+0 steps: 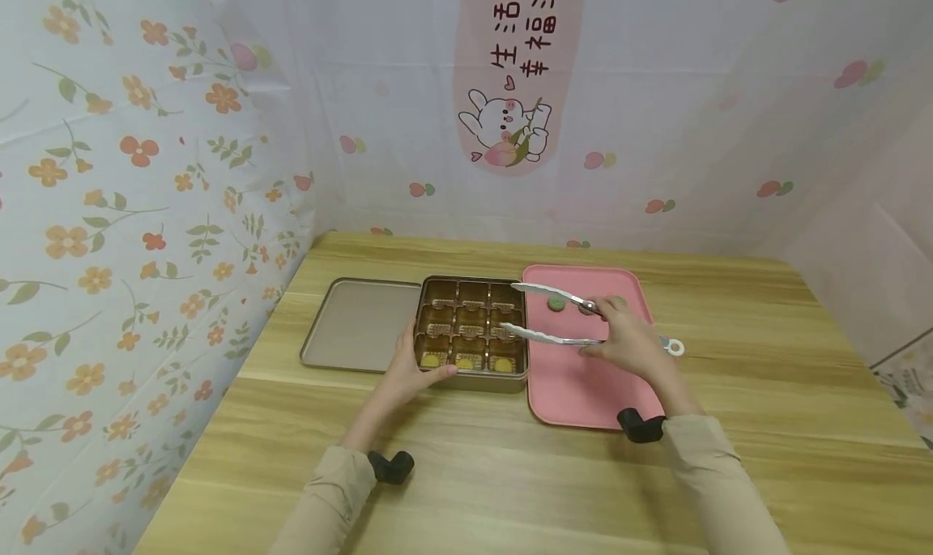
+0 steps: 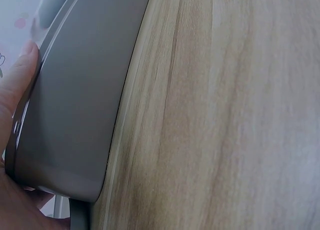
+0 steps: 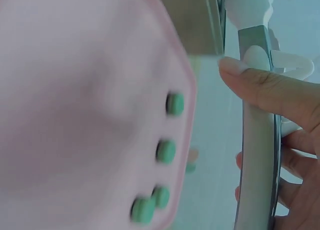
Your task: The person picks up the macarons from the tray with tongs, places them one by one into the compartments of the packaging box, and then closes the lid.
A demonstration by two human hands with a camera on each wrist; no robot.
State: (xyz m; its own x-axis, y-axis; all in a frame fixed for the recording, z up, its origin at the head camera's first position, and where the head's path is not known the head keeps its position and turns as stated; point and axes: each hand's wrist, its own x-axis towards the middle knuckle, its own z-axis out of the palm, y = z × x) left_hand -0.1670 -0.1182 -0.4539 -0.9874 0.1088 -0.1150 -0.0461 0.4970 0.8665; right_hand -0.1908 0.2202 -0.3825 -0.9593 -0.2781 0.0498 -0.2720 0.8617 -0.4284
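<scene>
My left hand (image 1: pixel 404 373) grips the front left corner of a metal tin (image 1: pixel 481 382), its thumb lying along the front rim. Inside the tin is a brown divided insert (image 1: pixel 472 318); yellow round pieces (image 1: pixel 504 365) sit in its front-row compartments. In the left wrist view, the thumb (image 2: pixel 20 75) touches the rim of the tin, which rests on the table. My right hand (image 1: pixel 632 343) holds tongs (image 1: pixel 550 338) with spread arms, white tips over the tin's right side and nothing between them. In the right wrist view, the thumb lies on the tongs' handle (image 3: pixel 260 160).
A pink tray (image 1: pixel 576 389) lies right of the tin, with several green round pieces (image 1: pixel 556 303) near its far side, partly hidden by the right hand and tongs. A flat metal lid (image 1: pixel 357 324) lies left of the tin. Patterned cloth (image 1: pixel 386 117) hangs behind the wooden table (image 1: pixel 496 474).
</scene>
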